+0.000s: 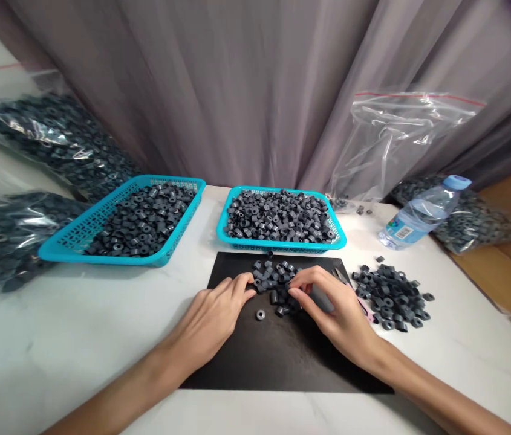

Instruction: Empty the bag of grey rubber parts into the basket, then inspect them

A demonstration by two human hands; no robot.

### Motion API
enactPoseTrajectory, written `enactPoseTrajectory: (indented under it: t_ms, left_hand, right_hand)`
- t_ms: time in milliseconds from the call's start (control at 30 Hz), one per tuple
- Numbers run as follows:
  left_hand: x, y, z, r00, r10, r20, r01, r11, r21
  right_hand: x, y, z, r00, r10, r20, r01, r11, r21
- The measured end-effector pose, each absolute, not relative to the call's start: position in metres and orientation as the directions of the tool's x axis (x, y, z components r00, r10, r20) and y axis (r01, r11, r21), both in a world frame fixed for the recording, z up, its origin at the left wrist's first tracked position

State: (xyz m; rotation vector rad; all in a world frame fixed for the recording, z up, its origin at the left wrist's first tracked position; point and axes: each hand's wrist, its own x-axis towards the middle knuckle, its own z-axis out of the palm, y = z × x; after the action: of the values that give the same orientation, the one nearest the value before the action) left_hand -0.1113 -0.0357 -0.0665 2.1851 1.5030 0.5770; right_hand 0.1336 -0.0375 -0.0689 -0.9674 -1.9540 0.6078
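In the head view, the work is judged to be under way, with a pile of dark grey rings (pixel 274 278) located on the black mat (pixel 273 362), between the two hands. The fingertips of the left hand (pixel 216 308) are set at the left side of the pile, with the fingers bunched and the thumb kept close to the index finger. At the right side, the thumb and index finger of the right hand (pixel 334 299) are brought nearly together. Whether a ring is pinched in either hand cannot be told. A single ring (pixel 260 315) is positioned apart, on the near side of the pile. Large quantities of similar rings are contained in the left basket (pixel 101 260) and the right basket (pixel 282 245), and a loose heap (pixel 391 296) is placed on the table (pixel 78 320) to the right of the mat. Which lots have been handled and which are left cannot be established; the pile between the hands is judged unfinished. Movement away from the body is limited by the right basket, set just beyond the mat's far edge. To the right, movement is limited by the pink-handled scissors (pixel 366 309), partly hidden by the right hand, by the heap and, farther back, by the water bottle (pixel 418 214). The widest room is provided toward the mat's near edge and on the table in front of the left basket.
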Motion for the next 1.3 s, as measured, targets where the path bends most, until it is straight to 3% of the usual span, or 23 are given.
enactPoseTrajectory:
  t_ms: [233,467,567,667,933,1033,1167,1300]
  left_hand:
    - [-0.098,-0.033,-0.063,0.225,0.97,0.088,0.672,-0.22,0.707]
    - [-0.106,-0.032,-0.064,0.335,0.933,0.129,0.792,-0.353,0.498]
    - [-0.109,-0.032,-0.061,0.333,0.938,0.093,0.801,-0.334,0.497]
    - [-0.113,-0.032,-0.054,0.295,0.954,0.057,0.774,-0.273,0.571]
    - [-0.122,-0.036,-0.047,0.219,0.97,-0.105,0.533,-0.029,0.846]
    - [-0.118,-0.035,-0.051,0.293,0.929,-0.224,0.379,0.103,0.92]
    - [-0.11,-0.04,-0.046,0.473,0.805,-0.358,0.124,0.341,0.932]
    - [-0.104,-0.048,-0.035,0.553,0.75,-0.363,0.02,0.424,0.905]
  right_hand:
    - [0.131,-0.037,-0.073,-0.337,0.803,0.492,0.394,0.594,-0.701]
    - [0.129,-0.038,-0.075,-0.311,0.83,0.462,0.371,0.554,-0.745]
    - [0.129,-0.039,-0.075,-0.31,0.835,0.456,0.36,0.546,-0.756]
    - [0.129,-0.04,-0.074,-0.313,0.837,0.449,0.36,0.542,-0.759]
    - [0.121,-0.041,-0.069,-0.306,0.861,0.407,0.325,0.496,-0.805]
    - [0.115,-0.044,-0.067,-0.328,0.837,0.437,0.292,0.53,-0.796]
    - [0.107,-0.048,-0.064,-0.318,0.797,0.513,0.231,0.59,-0.774]
    - [0.1,-0.051,-0.062,-0.322,0.773,0.546,0.202,0.62,-0.758]
